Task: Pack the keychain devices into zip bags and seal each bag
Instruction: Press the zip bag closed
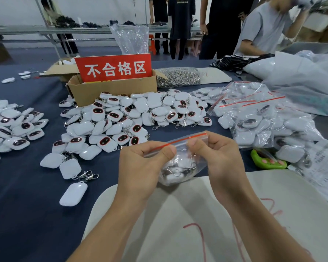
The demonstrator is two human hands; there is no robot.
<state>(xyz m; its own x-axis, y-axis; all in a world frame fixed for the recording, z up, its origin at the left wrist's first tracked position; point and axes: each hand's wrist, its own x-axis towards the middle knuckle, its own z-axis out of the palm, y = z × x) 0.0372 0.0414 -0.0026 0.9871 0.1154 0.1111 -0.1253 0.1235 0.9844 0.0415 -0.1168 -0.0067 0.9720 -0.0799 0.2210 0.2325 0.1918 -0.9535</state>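
Note:
A clear zip bag with a red strip along its top hangs between both hands above the table's near edge. Inside it lies a white keychain device with its metal clasp. My left hand pinches the strip near its left end, thumb on top. My right hand pinches the same strip further right. A big heap of loose white keychain devices with dark screens covers the middle of the dark blue table. A smaller heap lies at the left. Filled zip bags pile up at the right.
A cardboard box with a red sign stands behind the heap, beside a bag of metal clasps. A white mat with red marks lies under my arms. A green toy and printed paper sit at the right. People stand beyond the table.

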